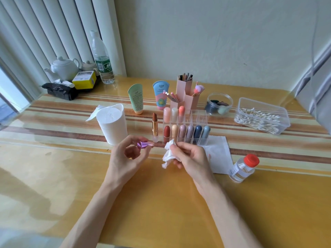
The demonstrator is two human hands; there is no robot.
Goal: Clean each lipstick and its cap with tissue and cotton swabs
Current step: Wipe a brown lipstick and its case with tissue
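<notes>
My left hand (126, 154) pinches a purple lipstick cap (144, 144) between thumb and fingertips, held just above the table. My right hand (188, 155) grips a crumpled white tissue (168, 153) a short way to the right of the cap, not touching it. An uncapped brown lipstick (154, 127) with a gold tube stands upright behind the cap. A clear organizer (186, 130) beside it holds several capped lipsticks in two rows. A clear box of cotton swabs (259, 118) sits at the right. A tissue roll (112, 123) stands at the left.
A flat tissue sheet (219, 154) lies under my right hand's far side, next to a small red-capped bottle (243, 168). Behind the organizer stand two cream tubes (136, 98), pink brush holders (186, 93) and a sponge jar (219, 104). A teapot (62, 68) and water bottle (102, 59) are far left.
</notes>
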